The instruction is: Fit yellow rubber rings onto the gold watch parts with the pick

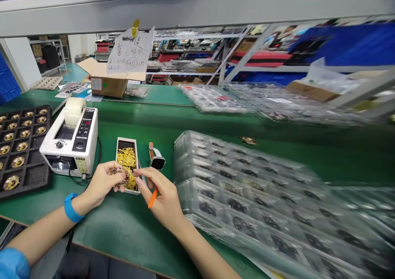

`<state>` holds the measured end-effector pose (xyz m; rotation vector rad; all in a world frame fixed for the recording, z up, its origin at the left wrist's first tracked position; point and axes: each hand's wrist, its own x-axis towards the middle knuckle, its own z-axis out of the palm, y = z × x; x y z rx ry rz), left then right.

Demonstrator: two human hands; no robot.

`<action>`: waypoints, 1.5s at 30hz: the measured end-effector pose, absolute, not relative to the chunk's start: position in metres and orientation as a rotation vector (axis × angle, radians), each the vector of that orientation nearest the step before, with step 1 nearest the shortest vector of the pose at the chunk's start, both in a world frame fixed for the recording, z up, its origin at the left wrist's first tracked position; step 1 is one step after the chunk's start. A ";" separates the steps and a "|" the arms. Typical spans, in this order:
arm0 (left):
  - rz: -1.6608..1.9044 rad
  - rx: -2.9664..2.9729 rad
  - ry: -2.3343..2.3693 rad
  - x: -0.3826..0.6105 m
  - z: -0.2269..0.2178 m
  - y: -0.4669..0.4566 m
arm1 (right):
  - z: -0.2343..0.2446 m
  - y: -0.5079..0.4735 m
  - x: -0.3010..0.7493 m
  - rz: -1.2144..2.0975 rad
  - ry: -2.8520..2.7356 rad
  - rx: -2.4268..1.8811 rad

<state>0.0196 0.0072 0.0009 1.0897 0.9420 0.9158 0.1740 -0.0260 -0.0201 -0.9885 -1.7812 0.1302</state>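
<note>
My left hand [103, 181] pinches a small round metal part [121, 175] just over the near end of a small white box [127, 155] full of thin gold-coloured pieces. My right hand [160, 196] is closed on an orange stick-like tool [152, 197], its thumb and forefinger reaching toward the metal part. A blue band [71, 208] circles my left wrist. Just beyond my right hand a smartwatch [156, 159] with an orange strap lies on the green table [129, 229].
A white tape dispenser [72, 141] stands left of the box. A black tray [18, 147] of gold round parts sits at the far left. Stacked clear plastic trays [247, 188] fill the right side. A cardboard box [108, 83] and a hanging paper note [131, 52] are behind.
</note>
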 end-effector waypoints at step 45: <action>1.097 1.515 0.994 0.029 -0.009 -0.021 | -0.026 -0.026 0.175 -0.672 -1.848 -0.873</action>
